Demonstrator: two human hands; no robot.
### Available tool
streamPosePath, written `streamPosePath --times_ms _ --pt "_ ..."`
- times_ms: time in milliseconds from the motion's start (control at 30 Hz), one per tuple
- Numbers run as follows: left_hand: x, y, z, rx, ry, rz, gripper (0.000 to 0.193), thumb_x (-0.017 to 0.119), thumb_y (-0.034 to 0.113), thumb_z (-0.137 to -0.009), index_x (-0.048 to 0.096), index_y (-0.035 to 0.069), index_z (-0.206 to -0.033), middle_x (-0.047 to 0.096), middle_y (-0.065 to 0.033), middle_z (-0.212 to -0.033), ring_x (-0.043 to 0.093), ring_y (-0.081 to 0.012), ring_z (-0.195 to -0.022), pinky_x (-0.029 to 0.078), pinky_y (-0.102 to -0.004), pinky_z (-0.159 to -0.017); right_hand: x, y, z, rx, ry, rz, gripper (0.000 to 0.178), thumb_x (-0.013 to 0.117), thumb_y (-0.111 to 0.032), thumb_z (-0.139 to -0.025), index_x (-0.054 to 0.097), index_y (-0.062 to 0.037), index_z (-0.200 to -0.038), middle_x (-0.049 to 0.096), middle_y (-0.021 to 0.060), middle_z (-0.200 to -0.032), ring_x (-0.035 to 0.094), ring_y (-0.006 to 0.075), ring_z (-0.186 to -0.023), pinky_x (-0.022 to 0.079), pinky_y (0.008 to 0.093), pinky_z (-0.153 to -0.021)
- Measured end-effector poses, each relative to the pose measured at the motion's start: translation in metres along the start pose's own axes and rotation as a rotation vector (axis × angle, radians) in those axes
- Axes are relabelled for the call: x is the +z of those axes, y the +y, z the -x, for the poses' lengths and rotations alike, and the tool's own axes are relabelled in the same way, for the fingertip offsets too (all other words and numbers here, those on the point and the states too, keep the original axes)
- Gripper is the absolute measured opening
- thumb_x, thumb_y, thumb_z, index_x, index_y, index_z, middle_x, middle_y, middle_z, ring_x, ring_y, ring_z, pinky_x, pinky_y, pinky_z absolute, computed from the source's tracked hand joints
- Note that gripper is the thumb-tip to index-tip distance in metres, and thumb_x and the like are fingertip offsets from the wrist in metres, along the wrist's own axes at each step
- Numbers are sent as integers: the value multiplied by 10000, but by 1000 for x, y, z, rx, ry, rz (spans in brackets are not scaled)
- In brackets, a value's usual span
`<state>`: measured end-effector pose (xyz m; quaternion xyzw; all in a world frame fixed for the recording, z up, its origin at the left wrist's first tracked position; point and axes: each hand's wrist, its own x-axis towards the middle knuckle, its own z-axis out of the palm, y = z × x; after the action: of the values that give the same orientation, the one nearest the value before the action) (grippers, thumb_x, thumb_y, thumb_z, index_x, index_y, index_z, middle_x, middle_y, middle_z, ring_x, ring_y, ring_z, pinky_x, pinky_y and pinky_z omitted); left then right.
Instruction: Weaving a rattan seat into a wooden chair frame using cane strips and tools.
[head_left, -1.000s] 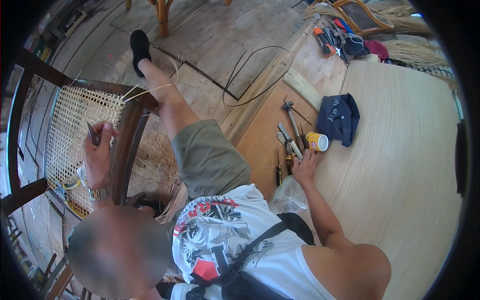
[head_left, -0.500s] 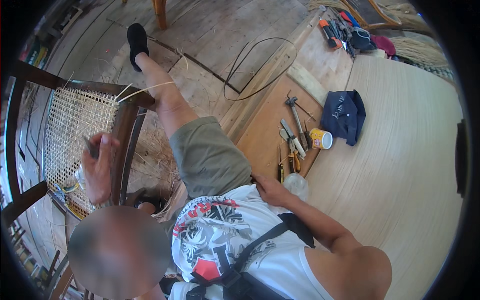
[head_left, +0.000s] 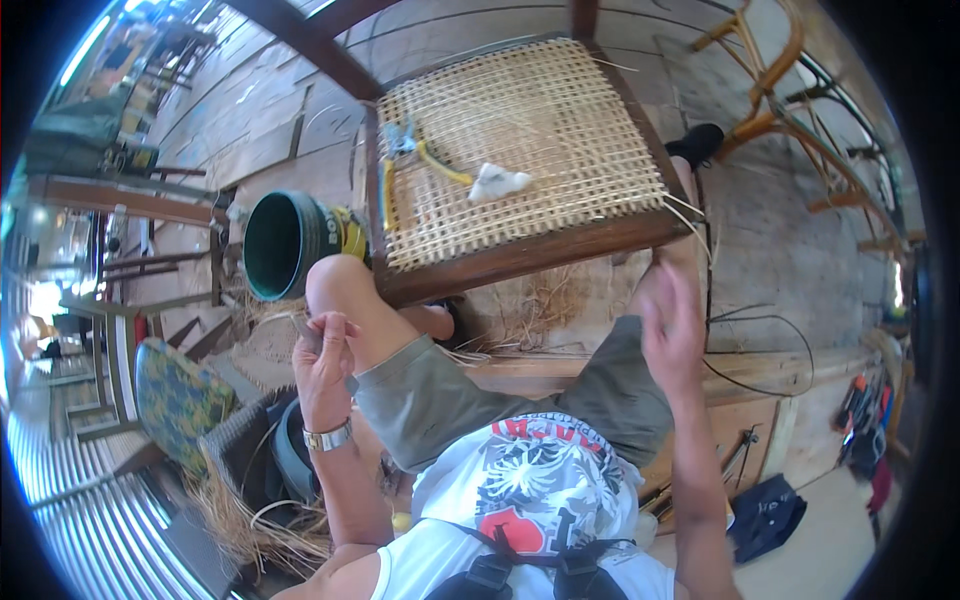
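In front of me stands a dark wooden chair with a woven cane seat (head_left: 590, 130). On the weave lie pliers with yellow handles (head_left: 442, 163) and a crumpled white wad (head_left: 497, 182) beside them. Loose cane strands (head_left: 693, 218) stick out at the seat's near right corner. My left hand (head_left: 326, 360), with a wristwatch, is raised by my left knee, its fingers pinched around a small dark piece that I cannot make out. Near that right corner, over my right thigh, my right hand (head_left: 672, 320) is smeared by motion; its fingers cannot be read clearly.
A dark green bucket (head_left: 274, 246) lies tipped left of the chair. Cane scraps (head_left: 545, 305) litter the floor under it. Low at right are a dark blue cloth bag (head_left: 768, 518) and hand tools (head_left: 740, 455). Rattan furniture (head_left: 770, 95) stands far right; a patterned cushion (head_left: 180, 400) sits left.
The view has swung from the right side to face the chair. My left hand has moved from above the seat to beside my left knee; my right hand has left my hip for the chair's near right corner.
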<state>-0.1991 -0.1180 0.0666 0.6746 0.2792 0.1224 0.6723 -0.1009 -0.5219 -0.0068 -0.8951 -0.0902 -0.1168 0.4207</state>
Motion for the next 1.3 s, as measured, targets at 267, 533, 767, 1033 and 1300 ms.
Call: streamPosePath --times_ms 267,533,767,1033,1300 --pt "-56 -24 65 -97 185 80 214 634 265 -1021 628 52 -1035 671 0 -833 387 9 -532 291 -167 -488 199 -129 -151 -489 -239 227 738 679 -415 -917 397 4 -1456 526 266 -1339 530 421 -1226 417 507 -1072" --pt "-97 -46 87 -144 312 138 185 621 237 -1029 628 53 -1045 671 -7 -827 394 19 -519 274 -160 -465 281 -198 -172 -189 -399 411 700 521 -539 -955 523 46 -1340 544 225 -1323 500 352 -1242 388 531 -1029" --pt "-60 -15 29 26 126 228 152 608 214 -1034 633 70 -992 680 -29 -838 376 3 -509 268 -168 -446 288 -140 -194 -194 -339 91 334 447 -203 -1015 563 1 -1252 586 282 -1131 573 435 -1090 482 522 -973" --pt "71 90 -40 310 -224 42 157 604 183 -1033 634 29 -1046 674 -21 -880 397 12 -588 285 -175 -517 79 -57 -119 -337 -297 -415 337 544 -87 -1005 572 -25 -1335 614 109 -1039 618 211 -898 504 345 -802" --pt "399 83 -80 646 -1354 -626 313 666 297 -981 672 -2 -1072 721 -82 -974 680 -147 -935 530 -322 -870 -84 48 99 553 -284 -1419 1192 525 -883 -763 362 34 -1507 580 124 -1161 530 136 -900 426 262 -790"
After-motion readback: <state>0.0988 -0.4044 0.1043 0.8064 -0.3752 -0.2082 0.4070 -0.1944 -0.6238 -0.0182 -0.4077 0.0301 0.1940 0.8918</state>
